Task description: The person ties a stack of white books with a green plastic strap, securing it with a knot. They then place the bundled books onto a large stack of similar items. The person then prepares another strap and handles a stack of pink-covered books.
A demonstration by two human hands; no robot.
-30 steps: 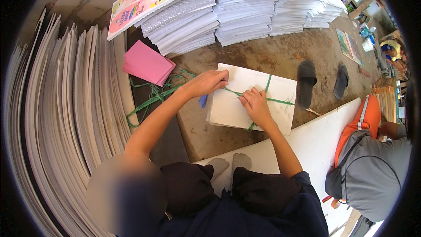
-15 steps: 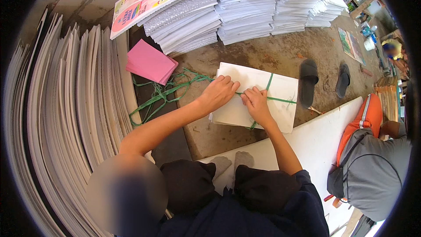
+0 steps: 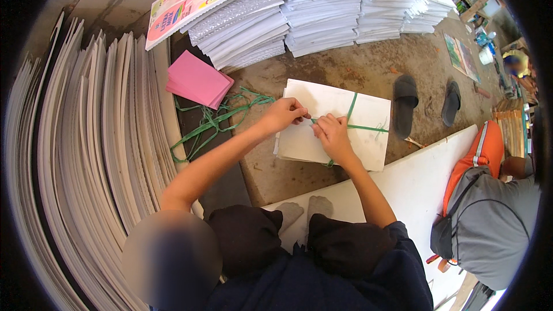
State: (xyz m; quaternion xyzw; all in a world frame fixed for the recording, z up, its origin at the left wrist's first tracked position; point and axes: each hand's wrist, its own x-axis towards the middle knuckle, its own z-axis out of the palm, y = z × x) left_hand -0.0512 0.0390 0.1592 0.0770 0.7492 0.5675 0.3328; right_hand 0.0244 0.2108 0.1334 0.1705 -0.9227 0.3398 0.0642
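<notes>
A stack of white sheets (image 3: pixel 368 150) lies on the ground in front of me, with green plastic string (image 3: pixel 352 106) crossing over it. My left hand (image 3: pixel 286 113) is closed in a pinch on the string near the stack's left side. Close beside it, my right hand (image 3: pixel 332 134) rests on the stack, its fingers closed around the string where the strands meet. A short bit of string shows between the two hands. The fingertips partly hide the crossing, so any knot there cannot be made out.
Loose green string (image 3: pixel 214 124) lies tangled left of the stack, beside pink cards (image 3: pixel 200 79). Tall piles of white sheets (image 3: pixel 325 14) stand behind; upright boards (image 3: pixel 109 121) line the left. Black sandals (image 3: pixel 405 106) lie to the right. Another person in grey (image 3: pixel 489 219) sits at right.
My left hand has drawn slightly back and turned, its fingers now curled in a pinch. My right hand has shifted a little left, staying on the string. The stack has moved slightly.
</notes>
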